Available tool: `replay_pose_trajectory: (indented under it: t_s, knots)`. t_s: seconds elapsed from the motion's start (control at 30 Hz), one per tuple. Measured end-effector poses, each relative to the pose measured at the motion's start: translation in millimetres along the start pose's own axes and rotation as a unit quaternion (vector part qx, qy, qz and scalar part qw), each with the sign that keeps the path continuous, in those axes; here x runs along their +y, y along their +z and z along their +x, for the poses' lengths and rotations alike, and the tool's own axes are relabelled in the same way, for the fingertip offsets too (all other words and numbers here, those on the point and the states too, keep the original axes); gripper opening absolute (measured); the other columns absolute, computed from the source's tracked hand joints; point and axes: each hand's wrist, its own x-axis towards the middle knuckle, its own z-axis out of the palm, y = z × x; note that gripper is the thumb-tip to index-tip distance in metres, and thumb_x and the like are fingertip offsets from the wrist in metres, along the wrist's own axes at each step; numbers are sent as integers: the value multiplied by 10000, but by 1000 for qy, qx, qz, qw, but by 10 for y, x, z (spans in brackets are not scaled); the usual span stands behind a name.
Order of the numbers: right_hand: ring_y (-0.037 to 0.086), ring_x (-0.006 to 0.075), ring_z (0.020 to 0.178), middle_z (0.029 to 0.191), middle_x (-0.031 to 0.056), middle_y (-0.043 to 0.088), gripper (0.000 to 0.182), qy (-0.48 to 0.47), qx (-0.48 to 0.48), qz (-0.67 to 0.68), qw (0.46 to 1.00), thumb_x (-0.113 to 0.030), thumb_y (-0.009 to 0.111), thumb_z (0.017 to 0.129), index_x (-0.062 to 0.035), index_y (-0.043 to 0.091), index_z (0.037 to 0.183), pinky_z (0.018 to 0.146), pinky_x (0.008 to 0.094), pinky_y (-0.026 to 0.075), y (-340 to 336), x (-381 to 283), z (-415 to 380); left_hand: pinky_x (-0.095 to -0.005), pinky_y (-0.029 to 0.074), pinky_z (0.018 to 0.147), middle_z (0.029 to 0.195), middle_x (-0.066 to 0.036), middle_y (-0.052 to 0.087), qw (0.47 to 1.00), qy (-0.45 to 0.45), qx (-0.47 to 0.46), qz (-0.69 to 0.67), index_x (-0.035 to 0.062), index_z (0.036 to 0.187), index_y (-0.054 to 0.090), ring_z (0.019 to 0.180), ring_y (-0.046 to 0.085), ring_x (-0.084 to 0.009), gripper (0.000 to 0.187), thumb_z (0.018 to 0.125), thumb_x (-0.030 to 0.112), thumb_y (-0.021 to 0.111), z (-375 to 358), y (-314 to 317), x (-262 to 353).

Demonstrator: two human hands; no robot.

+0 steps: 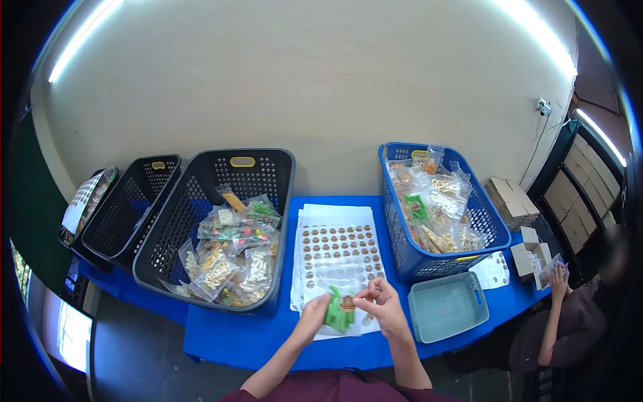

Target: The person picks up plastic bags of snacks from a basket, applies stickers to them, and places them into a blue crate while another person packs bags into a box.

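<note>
My left hand (pixel 311 317) is closed on the side of a clear plastic bag (pixel 338 318) with bright green pieces inside. My right hand (pixel 384 307) pinches a round brown sticker (pixel 347 303) between thumb and finger, laid against the front of the bag. Beneath both hands lies a stack of white sheets (pixel 335 216), its top sheet printed with rows of the same round brown stickers. The lower part of that sheet is partly hidden by the bag and my hands.
A large dark basket (pixel 153 264) of filled bags stands left, a blue basket (pixel 402 251) of bags right. Before the blue one sits a pale green tray (pixel 447 309) on the blue tablecloth (pixel 228 338). At far right a person (pixel 562 328) handles a bag beside a small open carton (pixel 531 251).
</note>
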Motion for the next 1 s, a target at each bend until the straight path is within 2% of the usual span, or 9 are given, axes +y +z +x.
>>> replay_pose_trajectory:
  t_s: [0.03,0.13,0.3,0.37,0.5,0.6,0.8,0.9,1.0]
  knots:
    - [439,43,690,750,18,585,293,0,3,46,999,1,659,680,-107,406,778,657,202,334,-92,-154,-31,-245,448,711,908,-50,580,999,-21,12,-23,5,1022,530,801,551,-101,375,904,325,374,154,-98,-162]
    - [457,54,713,732,25,573,294,-80,54,-8,995,24,650,674,-95,408,792,677,201,341,-433,-459,-60,-278,467,725,908,-61,587,996,-24,35,-73,11,1011,530,794,570,-125,392,901,351,368,280,-103,-347]
    - [449,69,730,783,26,543,297,-43,32,-21,998,19,643,688,-68,408,846,680,211,370,-706,-314,-91,-234,449,690,877,-57,592,997,44,54,-30,-12,981,545,763,553,-99,340,889,294,430,278,334,-373]
    - [471,67,720,760,33,557,294,-56,37,-66,996,10,646,693,-64,407,849,660,204,375,-736,-212,-97,-208,430,659,863,-53,594,992,107,70,7,-39,979,544,738,530,-71,284,866,216,493,249,639,-249]
    - [468,66,667,704,31,605,282,-103,71,-207,970,-78,678,677,-49,436,819,646,229,382,-949,-80,-141,-210,431,656,858,-57,590,990,135,26,41,-50,990,534,744,527,-66,247,859,158,502,247,1019,-254]
    - [478,71,631,682,22,620,289,-120,98,-264,952,-119,692,663,-47,449,802,605,231,385,-1126,-158,-208,-206,424,647,831,-46,585,987,147,18,56,-48,979,535,736,517,-60,272,874,197,480,277,1219,-348]
    - [483,89,616,685,12,620,296,-70,93,-195,974,-169,693,671,-63,453,808,687,256,356,-1463,-296,-310,-187,372,576,740,-4,542,987,149,35,51,-33,887,547,671,451,-30,339,896,284,427,295,1574,-490]
    - [468,83,647,705,6,620,295,-41,77,-179,980,-180,683,682,-71,449,824,771,279,301,-1594,-309,-361,-189,351,527,703,11,521,983,167,47,56,-30,880,552,623,423,-25,312,883,269,463,299,1721,-570]
    - [451,78,656,708,-4,613,285,-56,70,-274,957,-180,668,697,-78,447,844,811,292,247,-1688,-351,-402,-192,376,521,702,8,543,982,161,58,78,-30,915,557,615,455,-28,276,859,236,514,272,1826,-623]
